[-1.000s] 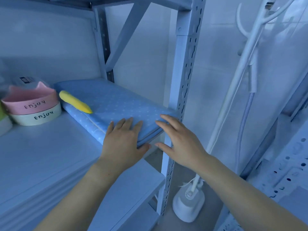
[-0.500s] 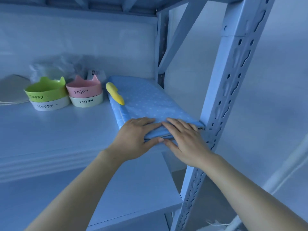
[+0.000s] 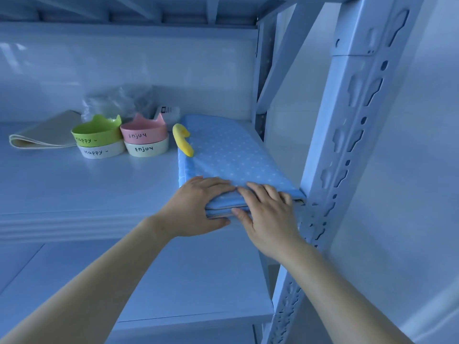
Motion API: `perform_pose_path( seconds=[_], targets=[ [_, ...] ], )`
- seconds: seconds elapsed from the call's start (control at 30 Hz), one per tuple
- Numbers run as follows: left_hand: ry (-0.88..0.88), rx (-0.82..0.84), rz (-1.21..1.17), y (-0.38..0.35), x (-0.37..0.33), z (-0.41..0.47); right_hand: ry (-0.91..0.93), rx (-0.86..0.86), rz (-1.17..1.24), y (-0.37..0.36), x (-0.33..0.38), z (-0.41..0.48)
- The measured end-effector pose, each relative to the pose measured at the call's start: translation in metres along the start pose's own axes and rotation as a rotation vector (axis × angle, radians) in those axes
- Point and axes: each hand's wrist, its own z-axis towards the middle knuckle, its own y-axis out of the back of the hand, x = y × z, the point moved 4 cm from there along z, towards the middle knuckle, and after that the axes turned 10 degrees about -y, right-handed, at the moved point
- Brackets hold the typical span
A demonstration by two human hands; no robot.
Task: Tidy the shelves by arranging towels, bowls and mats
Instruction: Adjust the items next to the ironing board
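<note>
Both hands have drawn together since a second ago, when they hovered apart over the cloth's near corner, and the view has swung left, so the white stand on the floor is gone from sight. The left hand (image 3: 198,207) now lies with straight fingers on top of the folded light-blue cloth mat with white dots (image 3: 231,155) and its thumb under the front edge, pinching the layers. The right hand (image 3: 268,214) rests flat just beside it, fingers slightly spread on the cloth, thumb against the front edge. The mat sits at centre right of the frame, on the right end of the white shelf board (image 3: 87,189), its corner touching the pale perforated metal upright (image 3: 347,145). A yellow curved padded piece (image 3: 183,140) lies on its far left edge. Left of it stand a pink cat-eared bowl (image 3: 142,131) stacked in a white bowl marked "Enjoy" (image 3: 146,148), then a green cat-eared bowl (image 3: 95,134) in a white bowl marked "Happy" (image 3: 101,151). A folded beige mat (image 3: 44,134) lies at the far left, with crumpled clear plastic wrap (image 3: 119,100) behind the bowls against the white wall (image 3: 149,60). A lower white shelf (image 3: 186,281) fills the bottom of the frame.
</note>
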Motion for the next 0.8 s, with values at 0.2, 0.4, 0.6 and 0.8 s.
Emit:
perform_pose_path(
  seconds=[0.2, 0.4, 0.6, 0.8],
  targets=[
    [0.006, -0.041, -0.049, 0.005, -0.006, -0.002, -0.004, 0.000, 0.008, 0.008, -0.002, -0.007],
    [0.016, -0.057, -0.051, 0.002, -0.002, 0.000, -0.013, -0.012, 0.031, 0.005, -0.002, -0.003],
    [0.028, -0.088, -0.048, -0.002, 0.011, 0.010, -0.039, 0.027, 0.141, -0.003, -0.004, 0.016],
    [0.075, -0.064, -0.035, -0.008, 0.040, 0.026, -0.048, 0.108, 0.148, -0.017, -0.004, 0.043]
  ],
)
